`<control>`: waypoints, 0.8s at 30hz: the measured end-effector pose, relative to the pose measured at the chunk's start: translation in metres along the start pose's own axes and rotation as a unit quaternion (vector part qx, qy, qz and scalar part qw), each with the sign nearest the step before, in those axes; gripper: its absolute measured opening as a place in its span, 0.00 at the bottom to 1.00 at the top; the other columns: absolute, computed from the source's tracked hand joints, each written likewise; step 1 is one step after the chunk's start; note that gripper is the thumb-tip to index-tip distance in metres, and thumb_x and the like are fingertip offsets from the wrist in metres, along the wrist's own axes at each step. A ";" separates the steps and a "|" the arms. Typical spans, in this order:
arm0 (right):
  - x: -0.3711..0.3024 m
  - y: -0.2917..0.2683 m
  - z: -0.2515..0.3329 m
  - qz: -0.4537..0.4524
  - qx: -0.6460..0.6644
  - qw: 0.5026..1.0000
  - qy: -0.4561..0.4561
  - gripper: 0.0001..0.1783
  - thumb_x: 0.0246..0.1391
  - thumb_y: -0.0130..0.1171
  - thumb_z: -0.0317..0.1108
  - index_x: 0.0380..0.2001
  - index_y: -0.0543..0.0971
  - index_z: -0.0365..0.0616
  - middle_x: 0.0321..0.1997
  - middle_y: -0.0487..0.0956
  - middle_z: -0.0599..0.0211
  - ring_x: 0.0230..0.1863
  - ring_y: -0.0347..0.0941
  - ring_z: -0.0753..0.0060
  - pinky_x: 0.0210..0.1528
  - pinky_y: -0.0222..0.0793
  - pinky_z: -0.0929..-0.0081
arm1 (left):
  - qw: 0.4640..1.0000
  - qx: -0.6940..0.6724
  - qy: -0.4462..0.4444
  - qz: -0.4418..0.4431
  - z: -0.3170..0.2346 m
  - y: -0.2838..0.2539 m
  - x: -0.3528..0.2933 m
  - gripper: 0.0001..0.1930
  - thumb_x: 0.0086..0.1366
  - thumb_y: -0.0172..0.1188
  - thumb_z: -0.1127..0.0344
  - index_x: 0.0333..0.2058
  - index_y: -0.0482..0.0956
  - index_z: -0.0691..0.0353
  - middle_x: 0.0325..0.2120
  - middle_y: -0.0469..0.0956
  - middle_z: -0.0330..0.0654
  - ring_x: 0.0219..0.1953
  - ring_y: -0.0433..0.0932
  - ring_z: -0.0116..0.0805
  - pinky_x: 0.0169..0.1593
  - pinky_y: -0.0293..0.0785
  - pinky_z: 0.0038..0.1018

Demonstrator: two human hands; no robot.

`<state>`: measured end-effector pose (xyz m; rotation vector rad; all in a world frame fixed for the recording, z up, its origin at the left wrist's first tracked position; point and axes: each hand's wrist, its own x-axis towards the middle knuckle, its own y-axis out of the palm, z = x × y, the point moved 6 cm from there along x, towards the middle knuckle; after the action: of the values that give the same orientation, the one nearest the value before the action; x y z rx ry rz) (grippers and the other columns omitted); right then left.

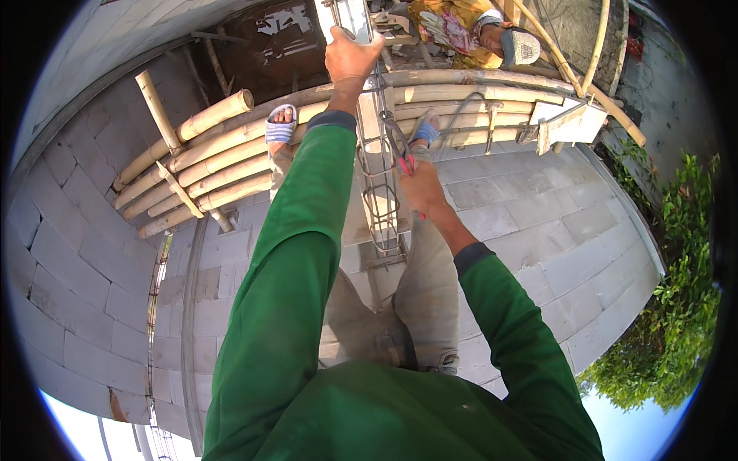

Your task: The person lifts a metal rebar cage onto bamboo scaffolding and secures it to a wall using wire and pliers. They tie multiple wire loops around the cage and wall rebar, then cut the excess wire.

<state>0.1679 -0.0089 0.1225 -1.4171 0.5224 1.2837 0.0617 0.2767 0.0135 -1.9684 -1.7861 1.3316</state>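
Note:
A narrow steel rebar cage (379,201) with square stirrups runs away from me between my feet, against a pale post. My left hand (354,58), arm stretched far forward, is closed on the cage's far part; the fingers' undersides are hidden. Nearer and to the right, my right hand (422,189) is wrapped around the red handles of a pair of pincers (406,163). Their dark jaws point forward and meet the cage's right side. Whether they grip a wire there is too small to tell.
My sandalled feet stand on lashed bamboo poles (461,94) beside a grey block wall (492,207). Down at the far right is another person in a cap (523,48). A white board (573,121) lies on the poles' right end. Leafy branches (676,307) hang at right.

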 end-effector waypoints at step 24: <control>-0.001 -0.019 0.009 0.039 0.036 0.999 -0.014 0.19 0.56 0.60 0.37 0.43 0.80 0.31 0.35 0.83 0.39 0.41 0.81 0.36 0.46 0.74 0.52 | 1.000 -0.011 0.011 -0.016 -0.004 0.011 -0.003 0.34 0.48 0.77 0.43 0.38 0.73 0.68 0.33 0.84 0.60 0.38 0.86 0.58 0.47 0.83 0.46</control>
<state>0.1799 0.0042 0.1331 -1.3286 0.6043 1.3308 0.0724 0.2732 0.0103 -1.9481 -1.8228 1.2809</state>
